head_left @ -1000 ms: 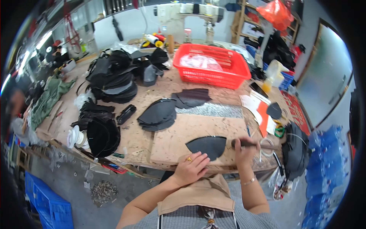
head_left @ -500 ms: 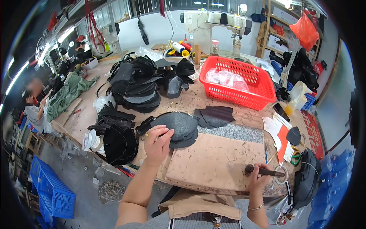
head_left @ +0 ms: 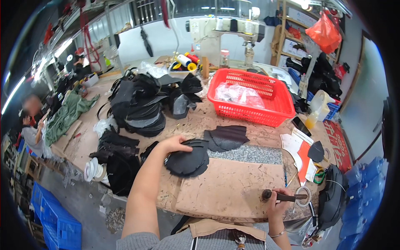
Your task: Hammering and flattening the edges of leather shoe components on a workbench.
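My left hand is closed on the upper edge of a stack of black rounded cut pieces, thumb on top; some of its fingers are hidden beneath. Just behind the stack lie several dark fanned-out pieces. Near the right end of the table, my right hand is wrapped round a dark, short-handled tool with a round knob at its left end. The tool's other end reaches over a white ring like a tape roll; its exact kind cannot be made out.
A pale board lies before me, with a speckled grey slab behind it. Further back stand a red basket holding clear plastic and a heap of black pieces. Green-handled scissors and white-and-orange pieces are at right.
My left hand has shifted its grip to the far edge of the black stack, which now sits lower and turned. The right hand still holds the tool; the whole view has shifted slightly.
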`<state>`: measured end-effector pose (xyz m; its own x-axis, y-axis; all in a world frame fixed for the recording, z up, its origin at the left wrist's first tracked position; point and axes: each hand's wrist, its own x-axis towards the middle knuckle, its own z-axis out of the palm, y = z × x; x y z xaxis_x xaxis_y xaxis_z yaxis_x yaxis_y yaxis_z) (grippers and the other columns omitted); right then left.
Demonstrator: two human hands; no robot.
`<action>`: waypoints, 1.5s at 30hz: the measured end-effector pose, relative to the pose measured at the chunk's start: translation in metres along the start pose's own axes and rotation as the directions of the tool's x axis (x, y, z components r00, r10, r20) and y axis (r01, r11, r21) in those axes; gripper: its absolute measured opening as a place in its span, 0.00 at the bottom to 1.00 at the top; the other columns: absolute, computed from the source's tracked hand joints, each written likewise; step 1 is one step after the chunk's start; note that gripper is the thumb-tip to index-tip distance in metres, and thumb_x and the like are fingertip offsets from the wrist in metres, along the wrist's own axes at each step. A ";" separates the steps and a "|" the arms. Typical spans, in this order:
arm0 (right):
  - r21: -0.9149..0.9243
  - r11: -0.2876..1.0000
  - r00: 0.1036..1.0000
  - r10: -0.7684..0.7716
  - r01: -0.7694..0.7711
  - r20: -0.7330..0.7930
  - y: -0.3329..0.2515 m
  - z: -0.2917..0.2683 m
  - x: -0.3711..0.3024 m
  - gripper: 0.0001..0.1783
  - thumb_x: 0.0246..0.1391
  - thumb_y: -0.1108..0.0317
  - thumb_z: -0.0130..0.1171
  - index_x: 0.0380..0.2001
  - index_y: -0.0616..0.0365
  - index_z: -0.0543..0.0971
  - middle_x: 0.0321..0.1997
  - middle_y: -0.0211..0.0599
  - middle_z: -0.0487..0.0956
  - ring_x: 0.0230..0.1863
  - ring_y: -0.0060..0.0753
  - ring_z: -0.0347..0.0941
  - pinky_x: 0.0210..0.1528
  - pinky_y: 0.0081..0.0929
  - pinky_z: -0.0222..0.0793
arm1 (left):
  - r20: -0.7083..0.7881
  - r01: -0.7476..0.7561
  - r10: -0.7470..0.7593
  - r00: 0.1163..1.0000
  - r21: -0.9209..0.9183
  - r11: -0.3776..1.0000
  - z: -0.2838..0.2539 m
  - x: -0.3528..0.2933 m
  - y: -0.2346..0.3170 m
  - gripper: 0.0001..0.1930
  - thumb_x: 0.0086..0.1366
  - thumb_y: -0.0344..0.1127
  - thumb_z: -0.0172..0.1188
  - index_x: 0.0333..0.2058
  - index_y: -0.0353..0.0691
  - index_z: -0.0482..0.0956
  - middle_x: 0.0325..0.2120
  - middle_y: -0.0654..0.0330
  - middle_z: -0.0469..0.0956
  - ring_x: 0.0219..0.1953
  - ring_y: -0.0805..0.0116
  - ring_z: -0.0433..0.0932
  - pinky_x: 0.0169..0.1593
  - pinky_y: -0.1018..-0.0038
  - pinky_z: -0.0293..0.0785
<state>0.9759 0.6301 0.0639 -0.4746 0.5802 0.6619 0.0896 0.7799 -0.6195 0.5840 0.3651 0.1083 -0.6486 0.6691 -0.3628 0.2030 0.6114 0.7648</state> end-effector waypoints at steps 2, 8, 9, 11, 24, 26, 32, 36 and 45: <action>-0.018 1.000 1.000 -0.010 0.009 -0.009 0.011 -0.024 -0.010 0.10 0.51 0.62 0.61 0.30 0.56 0.74 0.29 0.34 0.75 0.38 0.39 0.67 0.50 0.39 0.56 | 0.020 0.057 -0.066 0.998 0.305 0.951 0.021 0.004 -0.005 0.45 0.46 0.55 0.73 0.55 0.26 0.69 0.52 0.45 0.74 0.53 0.59 0.74 0.56 0.72 0.69; -0.059 0.996 0.997 -0.072 0.072 -0.002 0.039 -0.092 -0.030 0.12 0.52 0.61 0.61 0.34 0.55 0.72 0.31 0.32 0.76 0.38 0.38 0.67 0.50 0.39 0.56 | 0.172 0.046 -0.039 0.984 -0.039 0.998 0.080 -0.048 0.051 0.31 0.50 0.40 0.72 0.51 0.34 0.75 0.44 0.55 0.80 0.44 0.68 0.78 0.50 0.73 0.73; -0.072 0.995 0.998 -0.062 0.063 0.015 0.043 -0.104 -0.033 0.12 0.52 0.61 0.61 0.34 0.54 0.72 0.31 0.32 0.76 0.38 0.37 0.67 0.50 0.39 0.56 | 0.171 0.022 -0.003 0.985 -0.106 0.994 0.082 -0.055 0.060 0.30 0.49 0.39 0.73 0.50 0.33 0.76 0.42 0.56 0.80 0.42 0.69 0.78 0.49 0.73 0.74; -0.068 0.996 0.998 -0.050 0.053 0.036 0.043 -0.110 -0.033 0.12 0.52 0.61 0.62 0.34 0.54 0.72 0.31 0.32 0.76 0.38 0.37 0.67 0.50 0.38 0.56 | 0.127 0.035 -0.016 0.992 -0.146 0.989 0.058 -0.055 0.061 0.28 0.49 0.37 0.73 0.49 0.33 0.76 0.40 0.58 0.81 0.38 0.70 0.79 0.46 0.73 0.76; -0.120 0.989 0.996 -0.090 0.092 0.020 0.052 -0.140 -0.042 0.14 0.48 0.65 0.63 0.37 0.54 0.71 0.33 0.31 0.76 0.37 0.36 0.70 0.53 0.39 0.55 | -0.164 -0.490 0.636 0.754 0.505 0.711 0.181 0.035 0.131 0.24 0.56 0.40 0.66 0.50 0.37 0.76 0.42 0.48 0.78 0.48 0.51 0.76 0.53 0.64 0.71; -0.129 0.986 0.994 -0.107 0.109 0.021 0.053 -0.140 -0.040 0.14 0.47 0.65 0.63 0.36 0.54 0.72 0.33 0.31 0.76 0.37 0.36 0.70 0.52 0.40 0.55 | -0.160 -0.469 0.624 0.765 0.526 0.710 0.227 0.065 0.136 0.25 0.55 0.41 0.67 0.51 0.38 0.76 0.43 0.48 0.79 0.47 0.50 0.77 0.52 0.65 0.72; -0.118 0.988 0.994 -0.105 0.104 -0.004 0.051 -0.139 -0.041 0.14 0.47 0.64 0.65 0.35 0.53 0.73 0.32 0.31 0.76 0.37 0.37 0.71 0.51 0.39 0.56 | 0.072 -0.343 0.350 0.934 0.445 0.827 0.233 0.096 0.154 0.34 0.51 0.44 0.70 0.55 0.38 0.72 0.44 0.46 0.79 0.47 0.52 0.78 0.52 0.66 0.73; -0.091 0.992 0.996 -0.087 0.085 -0.020 0.053 -0.140 -0.041 0.14 0.47 0.64 0.65 0.35 0.54 0.74 0.32 0.30 0.78 0.37 0.36 0.71 0.51 0.39 0.55 | 0.027 -0.309 0.350 0.936 0.535 0.786 0.234 0.114 0.157 0.40 0.45 0.47 0.74 0.56 0.35 0.71 0.44 0.45 0.79 0.50 0.55 0.77 0.55 0.68 0.71; -0.050 0.997 0.998 -0.064 0.064 -0.015 0.049 -0.146 -0.042 0.11 0.46 0.63 0.65 0.32 0.52 0.75 0.31 0.30 0.78 0.36 0.36 0.71 0.51 0.38 0.54 | -0.128 -0.625 0.712 0.690 0.390 0.676 0.228 0.046 0.189 0.12 0.58 0.31 0.63 0.42 0.39 0.82 0.33 0.54 0.82 0.37 0.61 0.81 0.44 0.71 0.75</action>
<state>1.1282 0.6784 0.0677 -0.4660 0.5324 0.7067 0.1029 0.8259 -0.5543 0.7604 0.6077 0.1149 -0.3966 0.8433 0.3626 0.8292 0.1596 0.5357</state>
